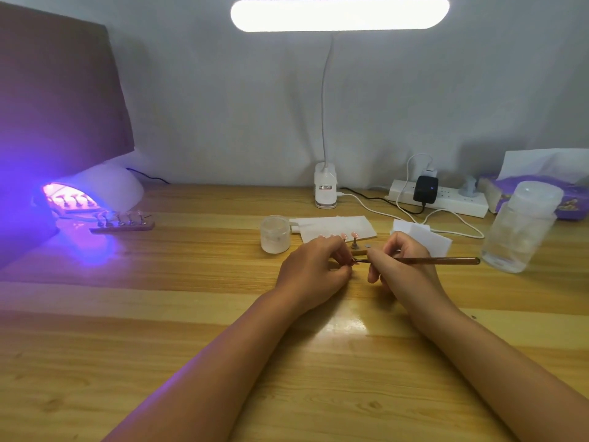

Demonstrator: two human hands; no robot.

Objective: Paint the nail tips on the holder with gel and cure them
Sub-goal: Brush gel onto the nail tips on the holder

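Just left (314,269), one tip (352,260) — right (400,261), one brush (439,260)

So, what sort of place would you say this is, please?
Likely a home nail-art desk: a curing lamp glows violet, a desk lamp shines overhead, and the right hand holds a brush to a nail tip the left hand pinches.

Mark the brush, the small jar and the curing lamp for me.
brush (446,260): head view, on the bare handle towards its free end.
small jar (275,235): head view, on its frosted side wall.
curing lamp (108,188): head view, on its white dome.
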